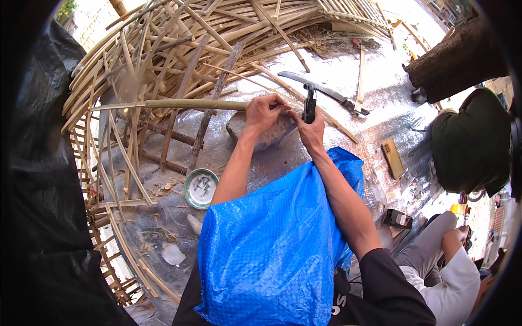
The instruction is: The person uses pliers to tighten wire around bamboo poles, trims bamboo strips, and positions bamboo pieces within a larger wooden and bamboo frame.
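My left hand (263, 114) is closed round the right end of a long bamboo strip (185, 103) that reaches far to the left. My right hand (310, 130) grips a black-handled tool (310, 103) upright; its exact kind is unclear. The fingertips of both hands meet at the strip's end, and any small piece between them is hidden. Under my hands rests a grey stone block (266, 133). A blue woven plastic sheet (272, 239) covers my lap. Just beyond the tool lies a curved-blade knife (318, 87).
Bamboo strips (217, 41) pile up at the back left. A green-rimmed bowl (211, 202) holding small grey pieces stands left of my lap. Rightward are a phone (393, 158), a black box-shaped thing (397, 218), a log (457, 60) and a seated person in grey trousers (429, 239).
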A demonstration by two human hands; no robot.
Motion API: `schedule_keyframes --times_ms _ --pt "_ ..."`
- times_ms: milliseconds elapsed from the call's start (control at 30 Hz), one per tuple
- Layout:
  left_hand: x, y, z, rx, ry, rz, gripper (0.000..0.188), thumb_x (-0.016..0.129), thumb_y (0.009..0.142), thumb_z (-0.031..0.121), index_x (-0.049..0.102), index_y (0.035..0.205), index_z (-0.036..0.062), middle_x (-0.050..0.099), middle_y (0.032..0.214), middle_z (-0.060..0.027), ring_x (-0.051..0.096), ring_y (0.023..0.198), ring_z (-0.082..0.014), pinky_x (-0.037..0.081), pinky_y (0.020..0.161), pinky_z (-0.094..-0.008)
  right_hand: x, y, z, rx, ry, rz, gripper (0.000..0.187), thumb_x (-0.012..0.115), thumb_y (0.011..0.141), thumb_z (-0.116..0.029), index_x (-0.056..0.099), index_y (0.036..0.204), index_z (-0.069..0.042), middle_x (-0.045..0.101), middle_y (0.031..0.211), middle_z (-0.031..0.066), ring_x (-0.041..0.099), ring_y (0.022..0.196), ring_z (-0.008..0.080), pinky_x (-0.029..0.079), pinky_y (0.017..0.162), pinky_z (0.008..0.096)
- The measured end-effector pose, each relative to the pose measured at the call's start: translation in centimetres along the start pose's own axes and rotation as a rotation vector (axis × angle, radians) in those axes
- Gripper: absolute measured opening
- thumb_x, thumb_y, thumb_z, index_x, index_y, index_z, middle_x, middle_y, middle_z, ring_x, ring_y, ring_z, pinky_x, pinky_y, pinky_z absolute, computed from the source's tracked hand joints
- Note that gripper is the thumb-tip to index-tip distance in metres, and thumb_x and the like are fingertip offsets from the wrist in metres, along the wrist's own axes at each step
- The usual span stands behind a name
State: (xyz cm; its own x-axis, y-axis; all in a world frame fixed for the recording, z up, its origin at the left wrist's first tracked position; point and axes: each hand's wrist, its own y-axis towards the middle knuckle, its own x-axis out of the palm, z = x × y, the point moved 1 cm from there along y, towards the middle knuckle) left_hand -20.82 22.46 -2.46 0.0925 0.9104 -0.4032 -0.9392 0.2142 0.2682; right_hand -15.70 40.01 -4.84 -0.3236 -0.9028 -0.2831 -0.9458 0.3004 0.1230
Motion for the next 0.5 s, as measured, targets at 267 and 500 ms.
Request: schedule_keyframes --times_ms 267,500 --pt "0.1 0.3 -0.3 0.035 0.07 0.047 0.015 0.079 0.088 0.018 0.075 0.093 0.0043 0.078 0.086 -0.0065 0.073 0.08 -0.0131 0.055 0.071 -0.0289 0.3 -0.7 -1.2 -0.24 0.028 -0.025 0.034 0.087 0.079 -0.014 0.063 0.1 -0.002 0.067 0.083 0.0089 0.059 0.068 0.0165 0.048 0.062 0.0319" --pt "0.3 0.7 -0.9 0.054 0.012 0.049 0.026 0.08 0.086 0.033 0.075 0.093 0.0083 0.076 0.083 -0.0085 0.073 0.075 -0.0219 0.053 0.068 -0.0353 0.6 0.0 0.5 -0.218 -0.039 -0.02 0.029 0.082 0.08 -0.009 0.058 0.096 0.0 0.062 0.081 0.0152 0.061 0.071 0.0268 0.048 0.064 0.0405"
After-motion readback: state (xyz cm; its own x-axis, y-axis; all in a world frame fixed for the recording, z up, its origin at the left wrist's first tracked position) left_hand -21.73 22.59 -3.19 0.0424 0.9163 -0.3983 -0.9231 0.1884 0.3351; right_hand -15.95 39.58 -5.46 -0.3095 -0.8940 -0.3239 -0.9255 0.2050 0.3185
